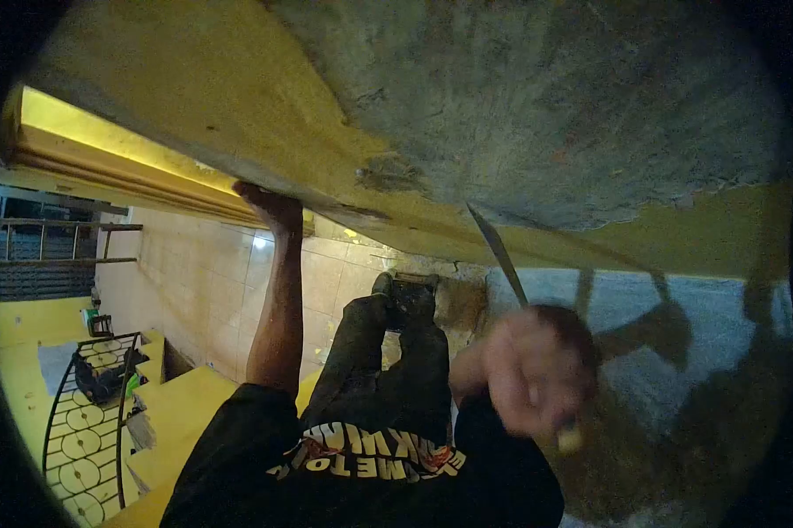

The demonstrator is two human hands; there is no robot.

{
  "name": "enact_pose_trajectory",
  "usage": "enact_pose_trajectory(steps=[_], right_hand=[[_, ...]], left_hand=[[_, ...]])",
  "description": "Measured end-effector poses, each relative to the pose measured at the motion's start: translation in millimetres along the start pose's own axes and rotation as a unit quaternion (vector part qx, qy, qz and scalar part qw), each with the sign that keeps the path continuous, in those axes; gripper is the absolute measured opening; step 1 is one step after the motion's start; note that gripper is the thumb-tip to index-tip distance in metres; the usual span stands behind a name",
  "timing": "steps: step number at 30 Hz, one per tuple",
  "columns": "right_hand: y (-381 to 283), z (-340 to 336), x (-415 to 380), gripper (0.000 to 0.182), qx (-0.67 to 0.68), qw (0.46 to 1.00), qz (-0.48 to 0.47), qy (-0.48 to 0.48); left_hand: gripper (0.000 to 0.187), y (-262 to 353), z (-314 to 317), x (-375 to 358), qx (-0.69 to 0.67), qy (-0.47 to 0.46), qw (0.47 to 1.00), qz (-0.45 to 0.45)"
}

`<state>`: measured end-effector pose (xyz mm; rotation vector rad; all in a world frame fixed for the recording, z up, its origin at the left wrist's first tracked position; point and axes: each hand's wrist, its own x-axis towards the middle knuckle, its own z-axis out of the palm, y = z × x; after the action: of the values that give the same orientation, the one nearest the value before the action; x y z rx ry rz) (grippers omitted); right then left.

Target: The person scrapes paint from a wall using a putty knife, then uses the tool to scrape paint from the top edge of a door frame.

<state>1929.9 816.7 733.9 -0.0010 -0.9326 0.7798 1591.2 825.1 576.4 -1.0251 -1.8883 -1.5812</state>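
My right hand (542, 370), smeared by motion, is closed around a tool with a long, thin metal blade (500, 255). The pale butt of its handle (571, 437) sticks out below my fist. The blade slants up and left, its tip right at the lower part of the wall (537, 106), where yellow paint meets a bare grey, rough area. My left hand (271, 207) rests with outstretched fingers against the edge of the yellow wall at the left, beside a moulded frame. It holds nothing I can see.
Below me, my feet stand on a small dark support (411, 295) close to the wall. Tiled floor (203, 273) spreads to the left, with paint flakes near the wall. Further left are a wooden ladder (71, 242), yellow steps (185, 414) and a metal railing (84, 431).
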Motion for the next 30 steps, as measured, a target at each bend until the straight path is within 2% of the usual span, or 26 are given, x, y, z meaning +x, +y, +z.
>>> enact_pose_trajectory(steps=[1, 2, 3, 4, 5, 7, 8, 9, 10, 11, 12, 15, 16, 17, 18, 19, 21, 22, 23, 25, 26, 27, 28, 30], right_hand=[[6.9, -6.9, -20.8, 0.033, 0.001, 1.0, 0.001, -0.001], [14.6, -13.3, -44.2, 0.033, -0.01, 0.984, 0.099, 0.146], [25.9, -8.1, -45.3, 0.033, -0.012, 0.939, 0.187, 0.287], [38.4, -8.1, -34.8, 0.033, 0.004, 0.944, 0.176, 0.278], [34.9, 2.6, -16.2, 0.033, -0.015, 0.973, 0.155, 0.169], [25.0, 15.5, 9.3, 0.033, -0.058, 0.992, 0.104, -0.05], [20.2, -1.5, -8.4, 0.033, -0.066, 0.988, 0.137, 0.017], [15.9, -2.1, -4.6, 0.033, -0.062, 0.989, 0.13, 0.014], [5.7, -1.9, -0.9, 0.034, -0.069, 0.994, 0.077, -0.036], [-2.9, 0.6, 3.0, 0.034, -0.076, 0.993, 0.025, -0.083], [-4.3, 4.6, 6.0, 0.034, -0.08, 0.993, 0.026, -0.082], [15.2, 20.4, 15.8, 0.032, -0.12, 0.981, -0.133, -0.075], [-2.6, 17.5, 14.4, 0.033, -0.054, 0.995, -0.018, -0.082], [2.3, 16.5, 7.1, 0.033, -0.056, 0.995, -0.017, -0.081], [10.3, 14.1, -5.9, 0.033, -0.101, 0.986, 0.134, -0.01], [16.9, 9.5, -14.2, 0.033, -0.14, 0.949, 0.276, 0.062], [22.5, 10.8, -8.9, 0.033, -0.121, 0.965, 0.228, 0.039], [18.6, 10.7, -9.8, 0.033, -0.109, 0.975, 0.195, 0.02], [12.3, 11.1, -11.4, 0.033, -0.098, 0.982, 0.162, 0.003], [6.9, 15.1, -2.8, 0.033, -0.065, 0.994, 0.079, -0.038], [4.7, 19.0, 5.8, 0.033, -0.046, 0.996, 0.036, -0.061], [-5.7, 23.1, 13.2, 0.033, -0.033, 0.996, 0.004, -0.079], [-4.0, 12.2, 5.6, 0.033, -0.035, 0.996, 0.006, -0.079], [-5.0, -4.2, -5.3, 0.026, -0.032, 0.991, 0.105, -0.08]], left_hand=[[0.05, -9.3, -5.7, -7.1, 0.001, 0.001, 1.0, -0.001], [0.048, -15.6, -8.8, -12.3, 0.031, -0.02, 0.999, -0.029], [0.047, -2.7, -4.8, 0.3, 0.055, -0.035, 0.997, -0.048], [0.05, 11.8, -2.0, 10.4, -0.071, -0.031, 0.993, -0.091], [0.05, 1.1, -1.9, 6.9, -0.07, -0.029, 0.993, -0.092], [0.042, -31.4, 2.0, -5.4, -0.153, -0.024, 0.981, -0.114], [0.038, 13.1, -1.9, 9.8, -0.232, -0.015, 0.941, -0.247], [0.038, 12.1, 3.6, 14.1, -0.237, -0.011, 0.941, -0.242], [0.042, 12.1, 2.8, 10.5, -0.101, -0.016, 0.978, -0.18], [0.049, 13.2, 0.5, 5.9, 0.038, -0.025, 0.993, -0.112], [0.049, 14.6, -1.1, 3.0, 0.038, -0.029, 0.992, -0.114], [0.074, 19.7, -0.7, 12.2, 0.01, -0.039, 0.993, -0.113], [0.074, 22.5, -4.1, 10.9, 0.014, -0.045, 0.992, -0.116], [0.075, 34.0, -1.7, 14.9, -0.033, -0.033, 0.994, -0.102], [0.076, 42.6, -1.9, 16.4, -0.081, -0.023, 0.992, -0.088], [0.076, 46.8, -3.1, 17.8, -0.086, -0.023, 0.992, -0.086], [0.074, 54.9, -5.5, 22.8, -0.105, -0.06, 0.975, -0.184], [0.073, 70.2, -4.6, 25.7, -0.093, -0.032, 0.983, -0.154], [0.073, 60.5, -7.9, 19.1, -0.089, -0.038, 0.983, -0.158], [0.072, 34.8, -3.8, 16.1, 0.144, -0.036, 0.989, -0.01], [0.072, 35.3, 0.7, 21.5, 0.143, -0.032, 0.989, -0.009], [0.07, 36.2, -1.9, 18.6, 0.092, -0.028, 0.994, -0.052], [0.068, 37.5, -2.2, 17.2, 0.04, -0.02, 0.995, -0.093], [0.067, 34.0, -5.2, 14.0, 0.037, -0.029, 0.992, -0.12]])
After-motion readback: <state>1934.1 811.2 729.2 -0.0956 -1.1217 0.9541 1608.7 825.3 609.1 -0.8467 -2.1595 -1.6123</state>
